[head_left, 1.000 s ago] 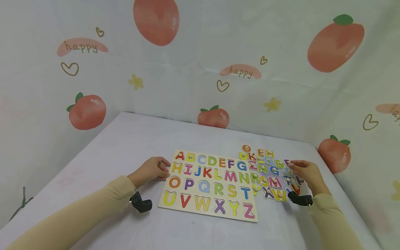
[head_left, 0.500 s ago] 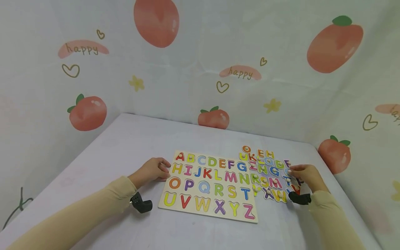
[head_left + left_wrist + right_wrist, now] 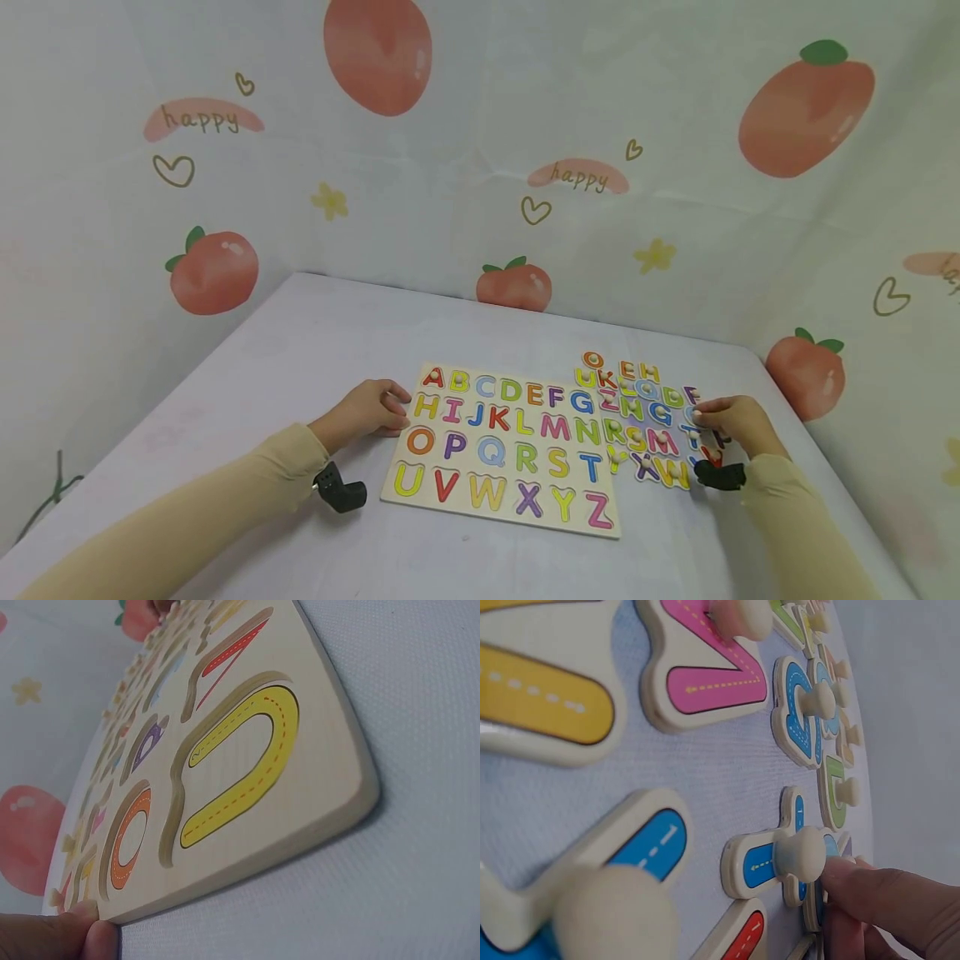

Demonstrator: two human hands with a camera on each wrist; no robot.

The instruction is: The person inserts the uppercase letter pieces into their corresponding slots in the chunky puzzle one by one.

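A wooden alphabet puzzle board lies flat on the table. Its A and B recesses hold knobbed pieces; the other recesses show printed letters. At the board's left edge my left hand grips the wood, with thumb and finger on the rim in the left wrist view. My right hand is at the right side of the loose letters, its thumb and fingers pinching a light blue letter piece, probably the C. That piece is mostly hidden behind the blue T piece and my fingers.
Loose knobbed letter pieces crowd the table right of the board, among them a pink M, a purple F and a blue G. A patterned cloth backdrop stands behind the table.
My right hand has come down slightly from beside the purple F to the light blue piece, leaving the F more exposed. My left hand stays at the board's edge.
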